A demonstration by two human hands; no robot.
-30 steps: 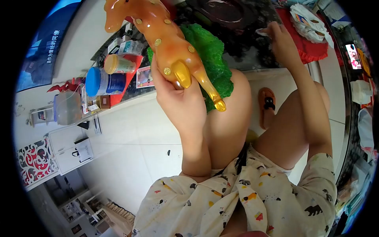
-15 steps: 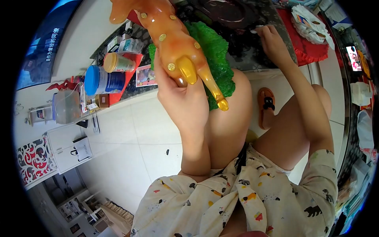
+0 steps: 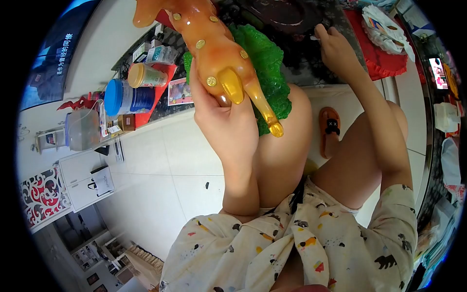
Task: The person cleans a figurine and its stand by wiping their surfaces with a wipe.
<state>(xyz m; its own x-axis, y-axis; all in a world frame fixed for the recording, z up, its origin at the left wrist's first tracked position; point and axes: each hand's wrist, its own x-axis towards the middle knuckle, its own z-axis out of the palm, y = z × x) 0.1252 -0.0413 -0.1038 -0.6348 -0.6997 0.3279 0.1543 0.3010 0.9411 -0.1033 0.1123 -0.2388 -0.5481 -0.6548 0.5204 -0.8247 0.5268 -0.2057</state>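
Observation:
A glossy orange animal figurine (image 3: pixel 209 53) with gold coins and a gold ingot leans over the table's front edge, joined or close to a green leaf-like piece (image 3: pixel 267 68). My left hand (image 3: pixel 226 119) is wrapped round the figurine's lower part, its fingers mostly hidden behind it. To the right, above the dark table (image 3: pixel 311 68), my right hand (image 3: pixel 338 51) is closed in a pinch. Something small and whitish shows at its fingertips, too small to name. A dark oval tray (image 3: pixel 311 14) lies beyond the green piece.
On the left stand a blue-lidded jar (image 3: pixel 114 97), a jar with a tan lid (image 3: pixel 137 75) and small boxes. A red cloth (image 3: pixel 389 65) with a white bag (image 3: pixel 382 36) lies at right. A slipper (image 3: pixel 330 131) is on the floor. A lit phone (image 3: pixel 438 74) shows far right.
The figurine has shifted slightly right and down with my left hand since the oldest frame. My right hand has moved a little left, staying pinched.

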